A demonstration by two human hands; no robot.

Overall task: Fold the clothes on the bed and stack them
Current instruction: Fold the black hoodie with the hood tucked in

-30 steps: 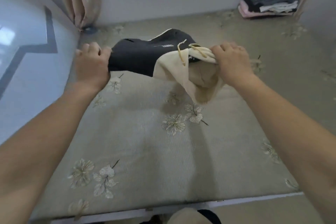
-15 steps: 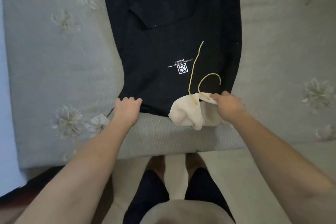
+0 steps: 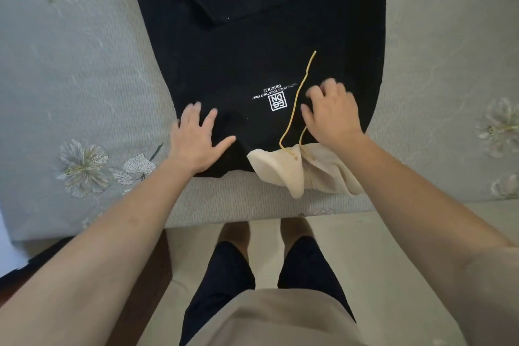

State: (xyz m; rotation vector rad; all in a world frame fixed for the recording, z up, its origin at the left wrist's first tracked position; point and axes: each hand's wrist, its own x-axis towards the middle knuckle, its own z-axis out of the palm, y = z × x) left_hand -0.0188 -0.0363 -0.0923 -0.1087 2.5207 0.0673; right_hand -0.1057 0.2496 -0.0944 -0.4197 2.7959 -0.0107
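Though blurry, right hand (image 3: 331, 118) over garment (image 3: 252, 50)

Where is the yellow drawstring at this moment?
In the head view, the yellow drawstring lies on the black garment, between its white logo and the right hand, running up from the cream fabric.

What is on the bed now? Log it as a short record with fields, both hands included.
surface: bed, grey flowered cover
clothing: black garment spread flat, white logo up
cream fabric: bunched at the garment's near edge
cord: yellow, lying across the black garment
left hand: flat on the garment, fingers spread
right hand: by the cord, fingers bent, blurred; grip unclear
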